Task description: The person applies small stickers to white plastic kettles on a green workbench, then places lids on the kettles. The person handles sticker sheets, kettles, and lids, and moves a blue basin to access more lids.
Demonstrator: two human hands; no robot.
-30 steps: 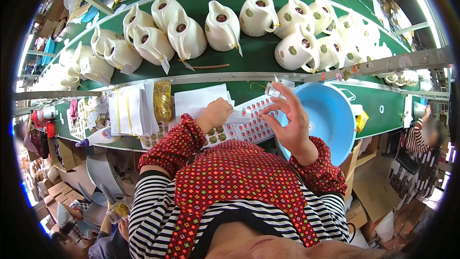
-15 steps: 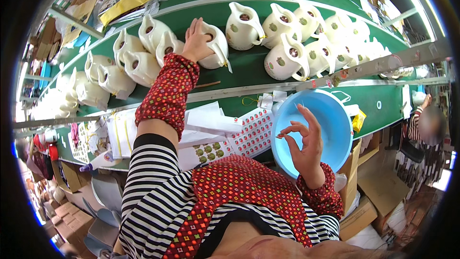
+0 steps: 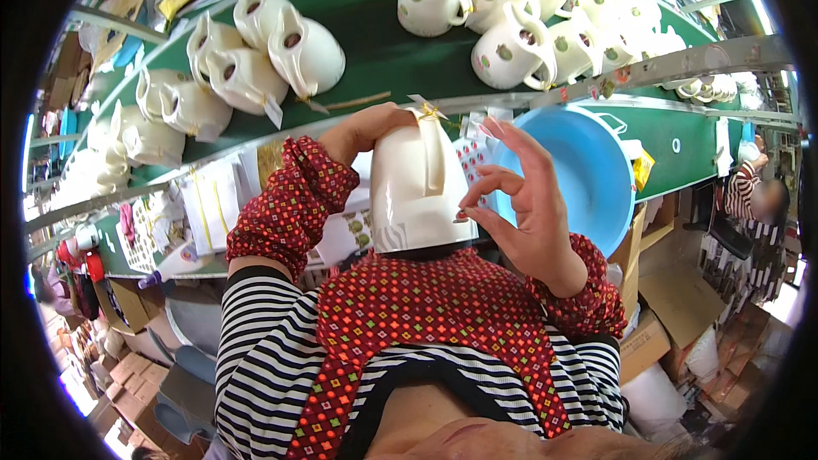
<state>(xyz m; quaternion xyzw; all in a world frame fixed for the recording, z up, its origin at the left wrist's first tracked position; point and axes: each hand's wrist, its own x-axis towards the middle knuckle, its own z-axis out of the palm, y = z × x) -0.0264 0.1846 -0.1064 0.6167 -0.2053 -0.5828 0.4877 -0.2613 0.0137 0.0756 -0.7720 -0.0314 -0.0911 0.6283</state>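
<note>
Two bare hands work above a red patterned apron [image 3: 426, 302] worn over a striped top [image 3: 260, 324]. Directly in front of the chest, a white jug [image 3: 400, 192] is tipped over, its base toward the wearer and its handle facing up, with a gold tie [image 3: 429, 111] at the handle's far end. The left hand [image 3: 379, 128] grips the jug's far end from the left; its fingertips are hidden. Just right of the jug, the right hand [image 3: 535, 215] has thumb and forefinger tips close together, other fingers raised; whether they pinch anything cannot be told. Behind the right hand sits a blue basin [image 3: 596, 177]; left of the jug lie a sticker sheet [image 3: 345, 237] and white papers [image 3: 209, 211]. Beyond, a green shelf [image 3: 368, 43] carries two groups of similar jugs [image 3: 311, 55].
</note>
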